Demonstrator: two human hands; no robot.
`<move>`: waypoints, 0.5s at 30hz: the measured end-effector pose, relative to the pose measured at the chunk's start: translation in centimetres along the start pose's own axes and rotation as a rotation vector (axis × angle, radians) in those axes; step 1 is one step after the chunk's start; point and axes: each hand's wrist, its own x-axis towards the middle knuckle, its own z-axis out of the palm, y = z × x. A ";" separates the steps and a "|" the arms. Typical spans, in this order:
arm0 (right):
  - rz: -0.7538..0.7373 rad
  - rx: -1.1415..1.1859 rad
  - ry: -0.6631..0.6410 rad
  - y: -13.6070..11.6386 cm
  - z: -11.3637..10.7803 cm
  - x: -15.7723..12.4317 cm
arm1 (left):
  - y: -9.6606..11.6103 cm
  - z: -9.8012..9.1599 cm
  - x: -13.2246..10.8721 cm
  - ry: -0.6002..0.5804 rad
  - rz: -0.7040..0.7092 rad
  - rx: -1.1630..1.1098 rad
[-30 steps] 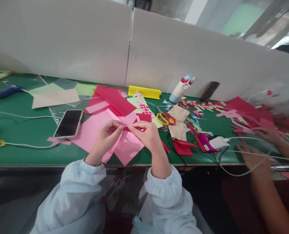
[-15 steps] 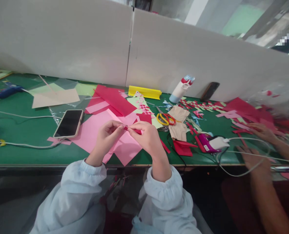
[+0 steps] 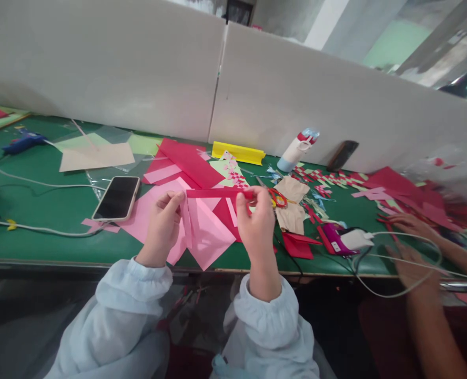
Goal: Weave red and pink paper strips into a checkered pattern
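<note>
My right hand (image 3: pixel 256 218) is closed in a pinch on a red paper strip (image 3: pixel 213 193), which stretches out level to the left. The strip's free-looking end lies right beside the fingertips of my left hand (image 3: pixel 164 223). That hand is also pinched, thumb against bent index finger; I cannot make out what is between them. A narrow pink paper edge runs downward just right of it. Below both hands lie pink paper sheets (image 3: pixel 210 239), with red paper sheets (image 3: pixel 190 163) behind them.
A phone (image 3: pixel 116 199) lies left, near a glue gun (image 3: pixel 24 142) and white cables. Behind are a yellow holder (image 3: pixel 238 152) and a bottle (image 3: pixel 297 150). Scissors (image 3: pixel 278 198), paper scraps and a purple power block (image 3: pixel 336 239) lie right. A co-worker's hands (image 3: pixel 410 226) handle strips there.
My hands, together before, have moved apart; the red strip now shows at length between them. My right hand has shifted right. The view has turned slightly.
</note>
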 end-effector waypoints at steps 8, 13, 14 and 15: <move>0.236 0.380 -0.676 0.2 4.6 -1.5 | 0.1 0.1 -0.1 0.069 -0.039 0.025; 0.275 0.556 -0.683 0.1 5.3 -1.8 | 0.0 0.3 -0.4 0.121 0.023 0.132; 0.282 0.578 -0.678 0.1 5.3 -1.8 | -0.1 0.3 -0.4 0.120 0.033 0.123; 0.287 0.594 -0.674 0.0 5.3 -1.9 | -0.2 0.3 -0.4 0.112 0.037 0.108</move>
